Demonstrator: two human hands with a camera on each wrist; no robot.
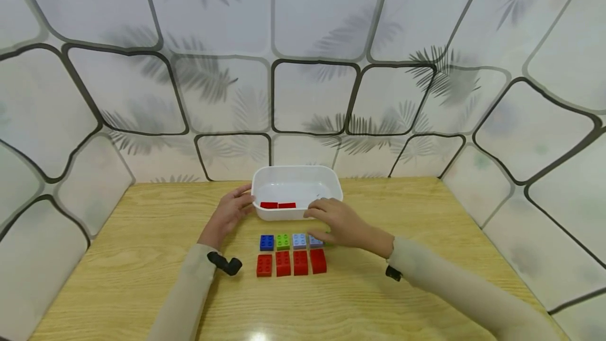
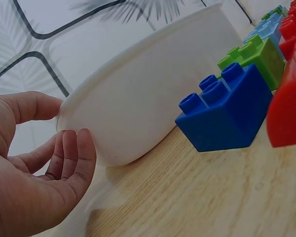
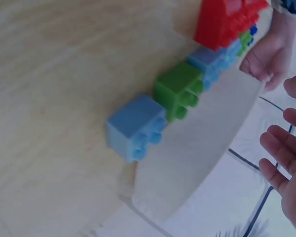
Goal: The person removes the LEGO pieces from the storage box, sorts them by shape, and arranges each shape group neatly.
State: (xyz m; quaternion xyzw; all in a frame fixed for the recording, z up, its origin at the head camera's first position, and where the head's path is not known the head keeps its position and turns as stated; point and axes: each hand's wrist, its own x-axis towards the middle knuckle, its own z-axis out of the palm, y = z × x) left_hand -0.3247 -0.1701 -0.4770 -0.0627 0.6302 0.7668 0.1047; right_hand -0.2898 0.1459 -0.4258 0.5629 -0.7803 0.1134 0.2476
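Observation:
A white plastic tub [image 1: 262,215] stands at the back of the table. My left hand [image 1: 230,213] rests at its left end; in the left wrist view, fingertips [image 2: 85,140] touch the outer wall. Two red pieces [image 1: 278,205] lie inside the tub. My right hand [image 1: 343,223] hovers over the tub's front right rim, fingers spread and holding nothing. Before the tub runs a row of bricks: a blue brick [image 1: 266,242], a lime green brick [image 1: 282,241], light blue bricks [image 1: 299,240] and a green brick [image 3: 177,89], partly hidden by the right hand in the head view.
Nearer the front, a second row holds several red bricks [image 1: 283,264]; the rightmost red brick [image 1: 318,261] has a smooth top. All stand on a wood-grain table [image 1: 379,304]. Patterned fabric walls [image 1: 307,99] enclose its back and sides.

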